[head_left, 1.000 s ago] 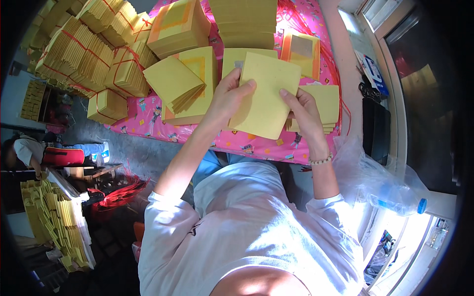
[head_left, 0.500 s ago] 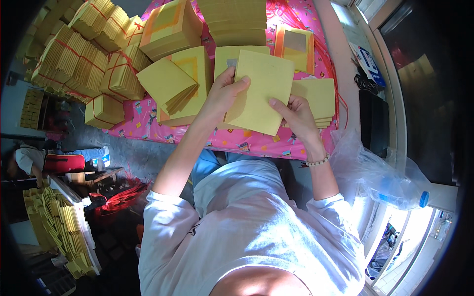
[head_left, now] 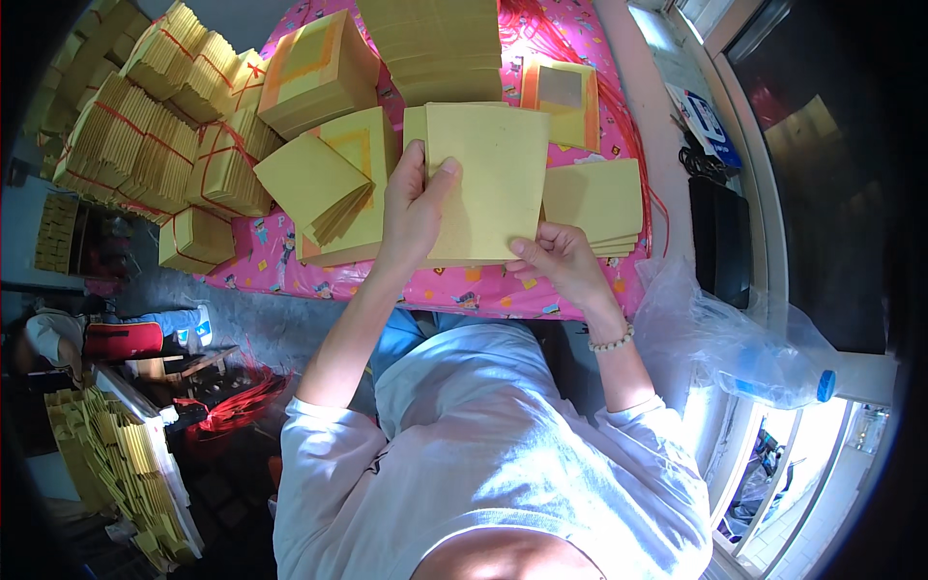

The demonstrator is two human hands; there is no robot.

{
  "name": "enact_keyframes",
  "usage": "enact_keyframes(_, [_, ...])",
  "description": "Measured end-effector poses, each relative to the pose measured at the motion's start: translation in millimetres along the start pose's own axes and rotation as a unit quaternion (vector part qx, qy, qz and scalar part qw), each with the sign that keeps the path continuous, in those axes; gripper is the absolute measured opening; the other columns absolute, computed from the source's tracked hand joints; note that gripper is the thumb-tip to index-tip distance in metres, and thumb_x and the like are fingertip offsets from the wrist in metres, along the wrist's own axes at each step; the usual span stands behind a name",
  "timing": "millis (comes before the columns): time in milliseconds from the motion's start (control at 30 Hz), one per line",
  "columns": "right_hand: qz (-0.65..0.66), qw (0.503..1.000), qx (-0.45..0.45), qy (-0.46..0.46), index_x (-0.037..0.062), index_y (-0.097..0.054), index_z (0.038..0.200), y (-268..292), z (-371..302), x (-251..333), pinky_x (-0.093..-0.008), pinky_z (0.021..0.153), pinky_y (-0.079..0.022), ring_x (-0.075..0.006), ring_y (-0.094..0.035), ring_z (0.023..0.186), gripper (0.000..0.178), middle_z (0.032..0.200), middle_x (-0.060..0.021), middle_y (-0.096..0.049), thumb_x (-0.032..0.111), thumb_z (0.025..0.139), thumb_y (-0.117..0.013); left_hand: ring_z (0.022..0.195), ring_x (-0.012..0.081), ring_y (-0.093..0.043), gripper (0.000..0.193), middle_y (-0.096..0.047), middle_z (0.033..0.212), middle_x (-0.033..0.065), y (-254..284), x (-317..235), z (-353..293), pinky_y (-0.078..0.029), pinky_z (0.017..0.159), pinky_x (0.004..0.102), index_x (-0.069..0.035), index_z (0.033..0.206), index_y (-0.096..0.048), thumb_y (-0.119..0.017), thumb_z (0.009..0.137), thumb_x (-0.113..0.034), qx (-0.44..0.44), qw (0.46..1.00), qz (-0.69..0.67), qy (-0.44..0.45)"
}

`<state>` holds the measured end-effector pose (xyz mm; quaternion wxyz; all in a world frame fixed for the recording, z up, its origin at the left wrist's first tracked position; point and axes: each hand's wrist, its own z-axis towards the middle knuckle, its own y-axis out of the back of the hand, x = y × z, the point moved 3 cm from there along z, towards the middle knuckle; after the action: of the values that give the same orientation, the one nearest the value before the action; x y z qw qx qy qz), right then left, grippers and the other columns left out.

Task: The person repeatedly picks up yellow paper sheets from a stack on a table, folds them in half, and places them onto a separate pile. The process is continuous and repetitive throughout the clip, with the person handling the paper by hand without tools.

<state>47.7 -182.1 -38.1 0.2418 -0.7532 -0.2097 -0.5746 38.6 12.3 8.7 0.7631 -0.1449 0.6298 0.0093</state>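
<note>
Between my two hands is a small stack of yellow paper sheets [head_left: 488, 179], held nearly upright in front of a paper pile on the table. My left hand [head_left: 418, 198] grips its left edge, thumb on the front face. At the lower right corner, my right hand [head_left: 561, 253] pinches the stack between thumb and fingers. To the left, a fanned bunch of yellow paper [head_left: 314, 184] rests on a pile with an orange-printed top [head_left: 372, 135]. On the right lies another low pile of yellow sheets [head_left: 592, 203]. How many sheets I hold cannot be made out.
Tall paper stacks [head_left: 430, 53] stand at the back of the pink patterned tablecloth [head_left: 454, 302]. Bundles tied with red string [head_left: 232, 159] fill the left side. Loose red strings [head_left: 619, 87] run along the right edge, near a clear plastic bottle [head_left: 778, 377]. Another person [head_left: 58, 338] is at far left.
The held sheets have gone from tilted to nearly straight and shifted slightly left. My right hand has moved lower, to the bottom corner. The whole view has shifted a little.
</note>
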Motion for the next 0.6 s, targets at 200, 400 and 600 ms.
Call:
enact_keyframes(200, [0.052, 0.993, -0.086, 0.064, 0.0023, -0.065, 0.099, 11.7, 4.2, 26.8, -0.0214, 0.064, -0.054, -0.0079, -0.065, 0.074, 0.021, 0.086, -0.0034, -0.069, 0.022, 0.091, -0.063, 0.080, 0.0047, -0.050, 0.015, -0.056, 0.088, 0.0010, 0.6, 3.0, -11.1, -0.042, 0.070, 0.0222, -0.001, 0.105, -0.050, -0.052, 0.094, -0.011, 0.088, 0.993, 0.067, 0.046])
enact_keyframes(400, [0.046, 0.992, -0.100, 0.067, 0.0039, -0.064, 0.094, 19.1, 0.8, 27.2, -0.0202, 0.059, -0.054, -0.0067, -0.065, 0.071, 0.021, 0.080, -0.0023, -0.068, 0.024, 0.091, -0.064, 0.074, 0.0055, -0.046, 0.013, -0.052, 0.080, 0.0008, -1.3, 9.6, -15.1, -0.041, 0.066, 0.0232, -0.002, 0.098, -0.050, -0.054, 0.092, -0.014, 0.097, 0.988, 0.112, 0.038])
enact_keyframes(600, [0.067, 0.986, -0.132, 0.079, 0.0034, -0.063, 0.095, 34.9, -6.1, 13.5, -0.0205, 0.058, -0.055, -0.0082, -0.066, 0.070, 0.022, 0.081, -0.0030, -0.068, 0.025, 0.091, -0.062, 0.077, 0.0062, -0.047, 0.016, -0.054, 0.083, 0.0018, -6.6, 14.1, -13.3, -0.042, 0.069, 0.0244, -0.002, 0.100, -0.051, -0.055, 0.092, -0.015, 0.170, 0.969, 0.146, 0.107])
